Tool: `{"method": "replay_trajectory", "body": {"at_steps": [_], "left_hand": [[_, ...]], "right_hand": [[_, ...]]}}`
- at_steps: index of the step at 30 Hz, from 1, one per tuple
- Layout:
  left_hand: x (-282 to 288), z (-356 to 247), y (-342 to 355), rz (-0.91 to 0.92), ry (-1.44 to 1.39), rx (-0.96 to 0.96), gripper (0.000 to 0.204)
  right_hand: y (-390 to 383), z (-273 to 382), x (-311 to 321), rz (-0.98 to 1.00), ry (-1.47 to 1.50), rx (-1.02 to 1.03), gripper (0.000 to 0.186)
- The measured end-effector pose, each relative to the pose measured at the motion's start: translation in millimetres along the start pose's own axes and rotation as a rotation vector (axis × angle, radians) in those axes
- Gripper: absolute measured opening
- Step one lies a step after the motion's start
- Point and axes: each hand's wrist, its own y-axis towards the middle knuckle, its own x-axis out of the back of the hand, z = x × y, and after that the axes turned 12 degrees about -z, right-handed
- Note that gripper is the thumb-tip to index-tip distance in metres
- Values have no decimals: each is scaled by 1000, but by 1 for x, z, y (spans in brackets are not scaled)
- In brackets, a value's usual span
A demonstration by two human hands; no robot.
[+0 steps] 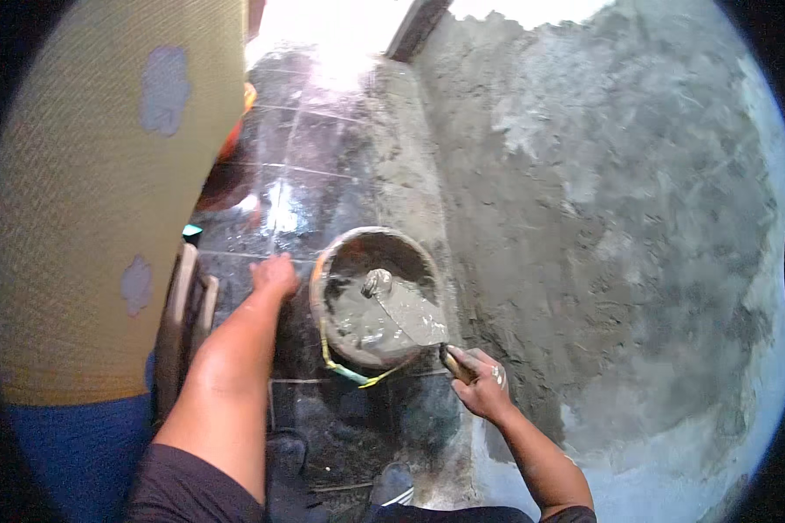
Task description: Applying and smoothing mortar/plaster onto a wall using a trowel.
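A round bucket (pixel 317 292) holds wet grey mortar (pixel 358 315) on the floor in front of me. My right hand (pixel 484 390) is closed round the wooden handle of a trowel (pixel 414 318). Its mortar-smeared blade reaches over the near right rim into the bucket, and a lump of mortar (pixel 378 282) sits near the blade's far end. Left of the bucket, apart from its rim, my left hand (pixel 276 277) is held out with nothing seen in it; its fingers look loosely apart. A yellow-green bail handle (pixel 351 376) hangs down the bucket's near side.
Rough grey plaster covers the wall (pixel 567 261) close on my right. Dark, shiny tiles (pixel 314 183) make up the floor. A patched yellow-brown sheet (pixel 87 209) rises on the left, beside wooden pieces (pixel 180 301). An orange-red object (pixel 232 139) shows partly behind it.
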Motion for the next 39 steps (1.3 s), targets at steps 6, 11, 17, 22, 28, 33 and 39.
{"method": "replay_trajectory", "body": {"at_steps": [6, 11, 17, 22, 28, 33, 39], "left_hand": [[2, 0, -1, -20, 23, 10, 41], [7, -5, -6, -49, 16, -35, 40], [5, -5, -4, -36, 32, -7, 43], [5, -6, -4, -18, 45, -19, 40], [-1, 3, 1, -52, 33, -9, 41], [7, -2, -3, -42, 44, -23, 40], [6, -5, -3, -63, 53, -21, 37]], "right_hand": [[-29, -29, 4, -148, 6, -24, 57], [-24, -26, -19, -197, -20, -58, 56], [-38, -44, -64, -170, -19, -39, 60], [-45, -47, -68, -179, -27, -104, 60], [-53, -45, -71, -158, -5, -119, 60], [-63, -65, -68, -323, 71, -64, 59], [-80, -95, -41, -427, 52, -203, 54]]}}
